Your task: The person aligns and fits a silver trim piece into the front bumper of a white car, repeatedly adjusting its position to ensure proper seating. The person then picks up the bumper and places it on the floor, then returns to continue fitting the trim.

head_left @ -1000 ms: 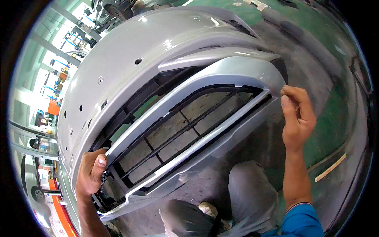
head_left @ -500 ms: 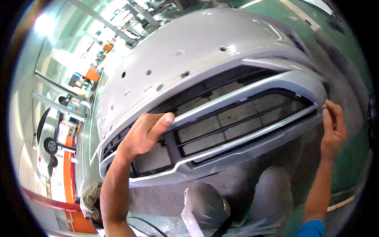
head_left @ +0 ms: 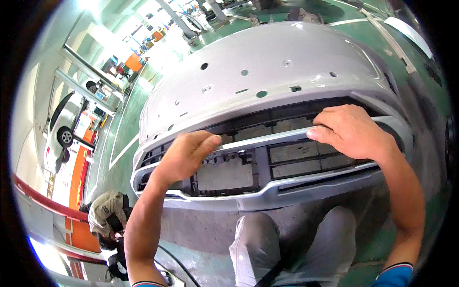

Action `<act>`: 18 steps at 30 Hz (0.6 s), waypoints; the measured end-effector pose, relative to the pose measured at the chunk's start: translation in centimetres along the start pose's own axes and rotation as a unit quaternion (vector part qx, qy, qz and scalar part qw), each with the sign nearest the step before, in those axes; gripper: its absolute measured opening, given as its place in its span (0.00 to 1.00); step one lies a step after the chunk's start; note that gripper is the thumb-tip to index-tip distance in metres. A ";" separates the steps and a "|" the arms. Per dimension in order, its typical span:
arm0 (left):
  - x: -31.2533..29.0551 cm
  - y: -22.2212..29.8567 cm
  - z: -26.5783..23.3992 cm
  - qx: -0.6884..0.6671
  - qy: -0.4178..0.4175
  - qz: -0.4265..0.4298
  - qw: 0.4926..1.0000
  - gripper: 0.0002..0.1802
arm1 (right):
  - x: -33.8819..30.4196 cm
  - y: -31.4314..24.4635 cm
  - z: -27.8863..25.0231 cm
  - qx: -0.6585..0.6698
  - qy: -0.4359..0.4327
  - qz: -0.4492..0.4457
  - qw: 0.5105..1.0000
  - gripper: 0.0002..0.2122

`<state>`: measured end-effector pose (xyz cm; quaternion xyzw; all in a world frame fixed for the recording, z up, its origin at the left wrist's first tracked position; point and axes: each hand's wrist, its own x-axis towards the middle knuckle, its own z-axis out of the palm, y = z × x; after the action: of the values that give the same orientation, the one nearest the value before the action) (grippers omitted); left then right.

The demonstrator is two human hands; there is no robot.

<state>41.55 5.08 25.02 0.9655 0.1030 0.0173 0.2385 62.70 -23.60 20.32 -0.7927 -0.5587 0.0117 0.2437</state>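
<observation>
Fingers (head_left: 327, 116) of my left hand (head_left: 185, 154) and right hand (head_left: 353, 133) clamp the long, silver-grey trim bar (head_left: 267, 139); even pressure should limit twisting.

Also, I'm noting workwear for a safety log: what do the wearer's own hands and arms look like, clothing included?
The left hand and right hand wear no gloves, and no watch or bracelet shows at either wrist. The right sleeve is blue, short, its cuff edged with thin red, white and dark stripes. Only a sliver of the blue left sleeve shows.
</observation>
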 end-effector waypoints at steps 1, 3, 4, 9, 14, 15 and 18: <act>0.1 -0.6 0.6 0.021 0.002 0.050 0.999 0.27 | 0.5 -0.4 -0.2 -0.023 -0.035 0.023 0.999 0.25; 0.4 -1.0 0.8 0.051 -0.039 0.041 0.997 0.34 | 1.5 -0.9 -1.0 -0.019 -0.075 0.072 0.994 0.29; 0.3 -0.8 0.6 0.064 -0.051 0.021 0.996 0.36 | 2.0 -1.1 -1.2 -0.013 -0.094 0.096 0.991 0.31; 1.8 -1.5 1.0 0.079 -0.119 -0.007 0.990 0.46 | 2.8 -1.5 -0.9 -0.053 -0.200 0.128 0.970 0.40; 3.7 -1.2 1.4 0.096 -0.167 -0.038 0.981 0.53 | 3.5 -0.5 -1.3 0.023 -0.260 0.129 0.957 0.42; 3.8 -1.3 1.6 0.086 -0.168 -0.037 0.981 0.53 | 3.7 -0.3 -1.4 0.036 -0.275 0.125 0.953 0.43; 3.7 -1.6 1.4 0.066 -0.171 -0.030 0.983 0.54 | 4.4 -0.4 -1.3 0.028 -0.299 0.127 0.945 0.42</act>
<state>44.96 6.54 22.96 0.9642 0.0906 -0.1621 0.1891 64.37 -20.11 22.75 -0.8103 -0.4997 0.2943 0.0838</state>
